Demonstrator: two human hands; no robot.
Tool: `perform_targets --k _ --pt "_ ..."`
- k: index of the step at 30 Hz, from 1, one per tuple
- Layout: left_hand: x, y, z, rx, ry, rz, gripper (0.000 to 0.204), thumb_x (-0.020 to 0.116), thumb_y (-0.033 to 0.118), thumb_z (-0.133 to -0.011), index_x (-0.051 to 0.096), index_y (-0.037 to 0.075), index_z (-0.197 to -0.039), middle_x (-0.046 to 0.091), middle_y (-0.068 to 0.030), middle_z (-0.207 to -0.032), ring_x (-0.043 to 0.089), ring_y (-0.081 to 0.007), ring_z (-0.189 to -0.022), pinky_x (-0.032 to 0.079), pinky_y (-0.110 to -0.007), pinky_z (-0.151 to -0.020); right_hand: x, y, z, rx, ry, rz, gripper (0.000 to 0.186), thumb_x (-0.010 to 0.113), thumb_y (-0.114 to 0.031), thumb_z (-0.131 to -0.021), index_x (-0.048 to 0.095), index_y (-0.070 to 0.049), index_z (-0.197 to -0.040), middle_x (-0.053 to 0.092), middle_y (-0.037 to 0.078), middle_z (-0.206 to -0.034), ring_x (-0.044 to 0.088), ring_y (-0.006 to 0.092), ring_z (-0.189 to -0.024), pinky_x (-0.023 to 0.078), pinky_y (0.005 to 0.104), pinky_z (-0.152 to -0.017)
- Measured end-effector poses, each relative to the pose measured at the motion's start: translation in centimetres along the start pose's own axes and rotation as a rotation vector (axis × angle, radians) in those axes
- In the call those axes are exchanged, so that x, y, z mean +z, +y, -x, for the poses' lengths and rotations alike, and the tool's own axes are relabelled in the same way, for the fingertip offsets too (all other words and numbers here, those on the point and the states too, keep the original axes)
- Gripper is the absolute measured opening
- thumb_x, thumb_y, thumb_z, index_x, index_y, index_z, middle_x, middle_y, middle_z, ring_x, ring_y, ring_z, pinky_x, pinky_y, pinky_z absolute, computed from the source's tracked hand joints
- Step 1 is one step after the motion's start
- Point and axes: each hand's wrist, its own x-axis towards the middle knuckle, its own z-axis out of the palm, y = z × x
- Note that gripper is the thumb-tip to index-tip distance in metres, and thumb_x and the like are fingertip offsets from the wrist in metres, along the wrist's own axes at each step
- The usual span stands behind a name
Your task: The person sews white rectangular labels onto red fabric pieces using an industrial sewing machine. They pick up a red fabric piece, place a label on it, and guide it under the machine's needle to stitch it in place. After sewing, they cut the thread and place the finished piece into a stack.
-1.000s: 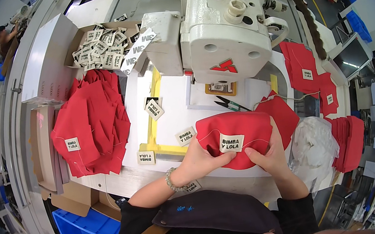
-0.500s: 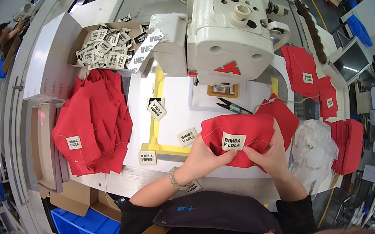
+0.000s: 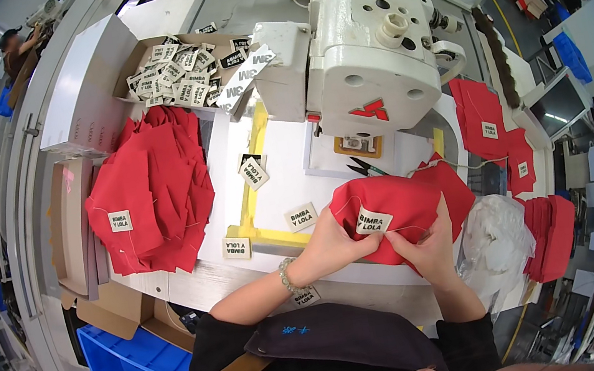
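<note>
A red fabric piece (image 3: 385, 202) with a white printed label (image 3: 373, 220) is stretched between my hands in front of the sewing machine (image 3: 367, 42). My left hand (image 3: 325, 243) grips its lower left, thumb along the label's lower edge. My right hand (image 3: 430, 238) grips its right side, thumb just below the label's right. Behind it lie another red piece (image 3: 448, 181) and black-and-green snips (image 3: 368, 169). Loose labels (image 3: 300, 216) lie on the white board (image 3: 274, 189) to the left, inside and on yellow tape.
Red pieces are heaped left (image 3: 147, 194) and stacked right (image 3: 553, 230), near a clear plastic bag (image 3: 496, 239). A box of labels (image 3: 179, 76) stands upper left, a blue bin (image 3: 131, 367) lower left. A co-worker (image 3: 19, 47) is at the far upper left.
Both hands and the held red fabric have shifted slightly to the right, and the fabric's left part bunches a little more around the label. Both hands keep their grip.
</note>
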Motion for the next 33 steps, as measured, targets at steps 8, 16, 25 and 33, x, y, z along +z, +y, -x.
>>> perform_targets --k 8,16,25,33 --pt "0.0 -1.0 0.1 -0.027 -0.003 0.094 0.065 0.073 0.003 -0.074 0.042 0.000 -0.132 0.059 -0.0075 -0.120 0.056 -0.0133 -0.111 0.047 -0.031 -0.094 0.6 0.0 0.4 -0.013 0.092 0.061 0.057 0.075 0.000 -0.072 0.049 0.001 -0.123 0.063 0.012 -0.111 0.059 0.0242 -0.112 0.048 0.0339 -0.092" --pt "-2.1 -2.5 1.4 0.065 0.074 0.076 0.061 0.070 0.000 -0.075 0.043 0.003 -0.130 0.060 -0.0051 -0.113 0.058 -0.0101 -0.103 0.049 -0.029 -0.088 -1.2 1.2 0.2 -0.800 0.129 1.163 0.021 0.074 -0.030 -0.069 0.065 -0.020 -0.085 0.065 0.003 -0.119 0.050 0.0277 -0.124 0.017 0.0525 -0.106" --pt "-2.2 -2.4 1.5 -0.071 0.153 0.257 0.063 0.068 -0.004 -0.076 0.042 0.004 -0.133 0.060 -0.0057 -0.117 0.060 -0.0141 -0.106 0.051 -0.032 -0.092 -1.1 0.8 0.2 -0.827 0.181 1.266 0.027 0.072 -0.037 -0.071 0.070 -0.023 -0.093 0.063 0.001 -0.128 0.048 0.0236 -0.123 0.017 0.0453 -0.098" --pt "-1.8 -2.1 1.4 -0.034 0.098 0.221 0.058 0.068 -0.001 -0.080 0.042 0.003 -0.131 0.059 -0.0054 -0.117 0.058 -0.0122 -0.107 0.050 -0.032 -0.090 -0.4 1.1 0.3 -0.607 -0.001 0.966 0.036 0.080 -0.032 -0.065 0.067 -0.009 -0.090 0.065 0.004 -0.099 0.057 0.0230 -0.099 0.028 0.0416 -0.083"
